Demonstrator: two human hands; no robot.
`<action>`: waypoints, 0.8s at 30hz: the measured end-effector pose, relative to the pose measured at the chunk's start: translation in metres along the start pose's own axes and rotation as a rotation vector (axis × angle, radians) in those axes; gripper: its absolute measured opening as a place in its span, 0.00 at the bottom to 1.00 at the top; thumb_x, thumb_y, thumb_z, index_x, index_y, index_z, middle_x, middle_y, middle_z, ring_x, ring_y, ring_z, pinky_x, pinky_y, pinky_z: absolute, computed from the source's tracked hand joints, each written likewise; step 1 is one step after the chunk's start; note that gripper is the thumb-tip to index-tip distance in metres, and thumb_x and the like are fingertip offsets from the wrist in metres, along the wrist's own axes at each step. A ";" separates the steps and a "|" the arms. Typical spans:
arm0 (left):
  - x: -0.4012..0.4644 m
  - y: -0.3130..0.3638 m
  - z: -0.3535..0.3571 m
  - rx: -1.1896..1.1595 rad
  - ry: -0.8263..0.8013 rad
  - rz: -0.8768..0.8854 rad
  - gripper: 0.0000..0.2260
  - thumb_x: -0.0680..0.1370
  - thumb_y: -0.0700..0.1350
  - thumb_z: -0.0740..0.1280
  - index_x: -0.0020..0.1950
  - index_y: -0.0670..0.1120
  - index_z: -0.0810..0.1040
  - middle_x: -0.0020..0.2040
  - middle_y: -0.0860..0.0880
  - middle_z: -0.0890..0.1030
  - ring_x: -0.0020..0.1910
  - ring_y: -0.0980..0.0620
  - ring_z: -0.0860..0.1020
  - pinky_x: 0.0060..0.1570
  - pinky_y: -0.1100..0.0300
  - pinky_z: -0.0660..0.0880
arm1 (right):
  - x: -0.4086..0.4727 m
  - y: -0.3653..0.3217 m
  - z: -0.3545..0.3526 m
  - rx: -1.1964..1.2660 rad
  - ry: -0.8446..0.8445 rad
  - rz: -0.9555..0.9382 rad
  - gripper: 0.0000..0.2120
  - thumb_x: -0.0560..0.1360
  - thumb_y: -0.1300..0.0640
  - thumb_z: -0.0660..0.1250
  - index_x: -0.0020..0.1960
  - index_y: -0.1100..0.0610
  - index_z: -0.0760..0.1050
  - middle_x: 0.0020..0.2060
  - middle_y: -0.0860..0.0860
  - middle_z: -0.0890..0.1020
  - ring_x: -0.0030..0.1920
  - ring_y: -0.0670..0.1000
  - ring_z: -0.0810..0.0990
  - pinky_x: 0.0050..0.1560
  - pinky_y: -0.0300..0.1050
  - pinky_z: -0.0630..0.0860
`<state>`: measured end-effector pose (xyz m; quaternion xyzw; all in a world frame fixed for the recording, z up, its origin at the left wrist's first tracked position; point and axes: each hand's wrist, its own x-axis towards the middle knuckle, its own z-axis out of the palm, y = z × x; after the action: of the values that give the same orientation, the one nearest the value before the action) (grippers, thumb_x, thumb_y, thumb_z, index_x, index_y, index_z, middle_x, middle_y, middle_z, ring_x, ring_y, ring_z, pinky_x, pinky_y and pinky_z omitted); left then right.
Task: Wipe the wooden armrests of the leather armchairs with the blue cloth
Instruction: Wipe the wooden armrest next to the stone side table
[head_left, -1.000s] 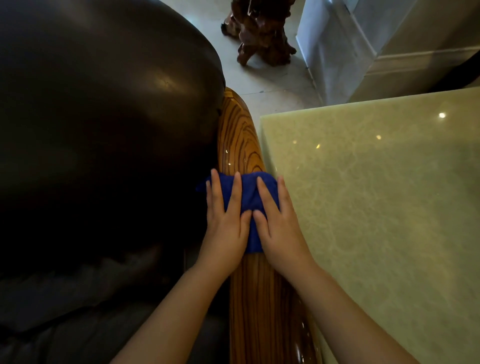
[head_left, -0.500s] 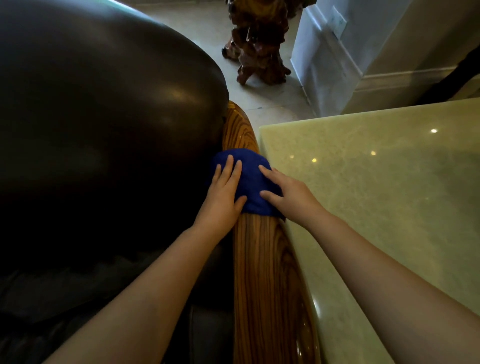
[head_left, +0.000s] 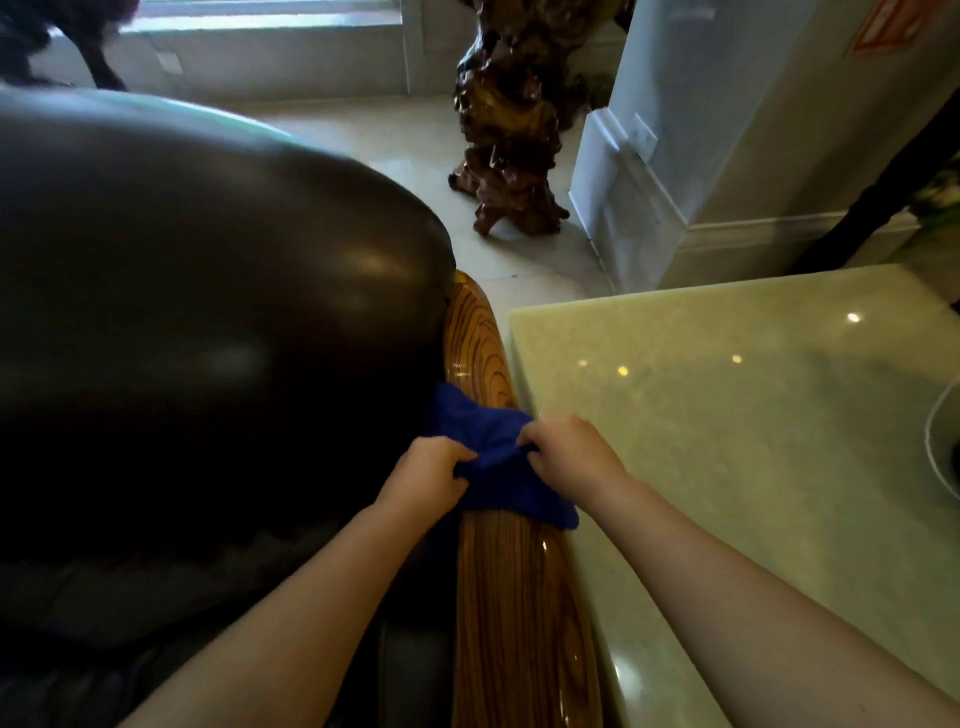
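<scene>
A glossy wooden armrest (head_left: 514, 597) with dark grain runs from the bottom centre up along the right side of a dark leather armchair (head_left: 208, 322). The blue cloth (head_left: 498, 467) lies bunched across the armrest about midway along it. My left hand (head_left: 428, 475) grips the cloth's left side with curled fingers. My right hand (head_left: 569, 452) pinches its right side the same way. Both hands rest on top of the armrest, and the cloth is gathered up between them.
A pale green polished stone table (head_left: 753, 441) butts against the armrest's right side. A carved dark root sculpture (head_left: 511, 130) stands on the tiled floor beyond. A white wall corner (head_left: 675, 156) rises at the back right.
The cloth slid up the armrest and then came back a little. My hands went from flat palms pressing on the cloth to curled fingers bunching it up.
</scene>
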<state>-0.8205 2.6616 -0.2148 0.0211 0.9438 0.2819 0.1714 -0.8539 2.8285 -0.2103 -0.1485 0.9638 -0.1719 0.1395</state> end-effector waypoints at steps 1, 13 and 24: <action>-0.007 0.005 -0.011 -0.013 -0.059 0.000 0.16 0.74 0.39 0.66 0.62 0.45 0.75 0.62 0.46 0.77 0.61 0.50 0.75 0.62 0.57 0.71 | -0.008 -0.002 -0.008 0.013 -0.026 0.004 0.13 0.73 0.62 0.61 0.55 0.55 0.79 0.53 0.56 0.82 0.53 0.57 0.79 0.54 0.48 0.74; -0.139 0.080 -0.200 -0.085 0.074 -0.024 0.09 0.67 0.44 0.71 0.38 0.58 0.76 0.37 0.57 0.77 0.37 0.61 0.76 0.34 0.71 0.69 | -0.094 -0.115 -0.203 0.208 -0.079 -0.197 0.10 0.71 0.60 0.68 0.51 0.51 0.81 0.40 0.43 0.79 0.40 0.42 0.77 0.37 0.33 0.72; -0.360 0.080 -0.376 -0.108 0.383 -0.175 0.09 0.65 0.41 0.72 0.45 0.47 0.81 0.42 0.50 0.82 0.40 0.54 0.79 0.44 0.59 0.77 | -0.160 -0.339 -0.314 0.062 -0.099 -0.622 0.08 0.68 0.61 0.69 0.44 0.49 0.80 0.36 0.42 0.79 0.39 0.45 0.79 0.35 0.33 0.73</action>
<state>-0.6127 2.4818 0.2348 -0.1240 0.9409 0.3150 0.0135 -0.7272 2.6693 0.2340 -0.4399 0.8586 -0.2282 0.1312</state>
